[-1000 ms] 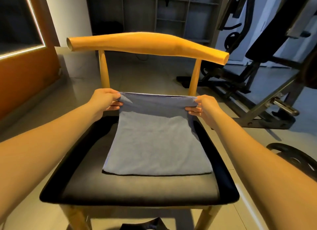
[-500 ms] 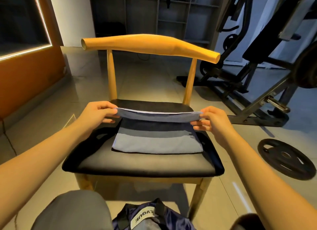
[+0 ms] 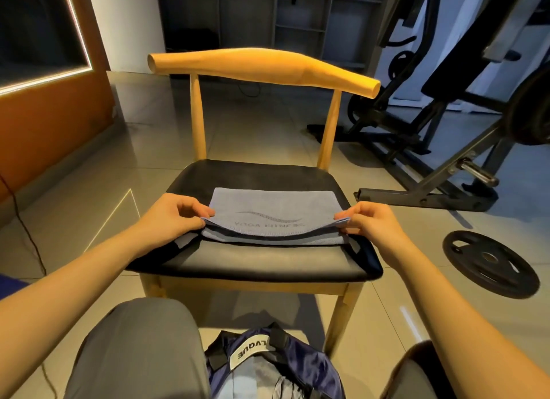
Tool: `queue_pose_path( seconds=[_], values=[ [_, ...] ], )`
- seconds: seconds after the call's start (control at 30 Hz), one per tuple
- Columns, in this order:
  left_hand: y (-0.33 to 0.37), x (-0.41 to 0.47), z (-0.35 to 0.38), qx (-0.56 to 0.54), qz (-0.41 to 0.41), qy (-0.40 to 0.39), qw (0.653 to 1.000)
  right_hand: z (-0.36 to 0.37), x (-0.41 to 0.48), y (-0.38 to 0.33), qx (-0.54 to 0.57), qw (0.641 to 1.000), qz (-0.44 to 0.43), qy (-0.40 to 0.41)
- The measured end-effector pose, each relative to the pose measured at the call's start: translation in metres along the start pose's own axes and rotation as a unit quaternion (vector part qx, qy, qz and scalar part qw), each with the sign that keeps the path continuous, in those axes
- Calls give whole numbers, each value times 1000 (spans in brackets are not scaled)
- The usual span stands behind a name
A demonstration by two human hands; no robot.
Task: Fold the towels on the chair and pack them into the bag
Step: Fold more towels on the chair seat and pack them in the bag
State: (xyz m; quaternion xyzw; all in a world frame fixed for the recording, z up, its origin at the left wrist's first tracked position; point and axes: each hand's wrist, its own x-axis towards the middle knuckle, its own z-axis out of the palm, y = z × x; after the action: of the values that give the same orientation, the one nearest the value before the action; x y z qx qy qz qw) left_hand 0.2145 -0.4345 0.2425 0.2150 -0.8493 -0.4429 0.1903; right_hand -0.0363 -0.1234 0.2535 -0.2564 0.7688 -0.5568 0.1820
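With the far edge of the towel [image 3: 270, 208] now pulled forward over its near edge on the chair [image 3: 262, 264] at mid-frame, the left hand [image 3: 175, 217] and right hand [image 3: 375, 223] pinch its corners in curled fingers [image 3: 204, 211], nearly completing this fold.

The towel [image 3: 272, 203] is matt grey-blue cloth with a fine, soft nap, a stitched hem [image 3: 268, 233] along its near edge and a faint printed logo [image 3: 269, 220]. The chair [image 3: 262, 68] has a smooth, satin-finished pale wood frame. Its seat [image 3: 253, 261] is black, smooth and leather-like, with a dull sheen. The bag [image 3: 300, 366] is glossy, crinkled navy synthetic cloth. The floor tiles [image 3: 253, 124] are polished and reflective. At right, the weight plate [image 3: 491, 264] looks matt black and the gym machine frame [image 3: 446, 172] is dark painted metal.
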Motion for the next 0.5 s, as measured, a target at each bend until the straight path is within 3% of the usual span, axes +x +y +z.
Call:
queue_pose_path(
  seconds=[0.3,0.5],
  values=[
    [-15,-2,-1,108,34,-13,994,-7,-3,6,-106,993,-43,-40],
    [-19,-5,-3,116,88,13,989,-5,-2,10,-136,987,-86,-6]
  ],
)
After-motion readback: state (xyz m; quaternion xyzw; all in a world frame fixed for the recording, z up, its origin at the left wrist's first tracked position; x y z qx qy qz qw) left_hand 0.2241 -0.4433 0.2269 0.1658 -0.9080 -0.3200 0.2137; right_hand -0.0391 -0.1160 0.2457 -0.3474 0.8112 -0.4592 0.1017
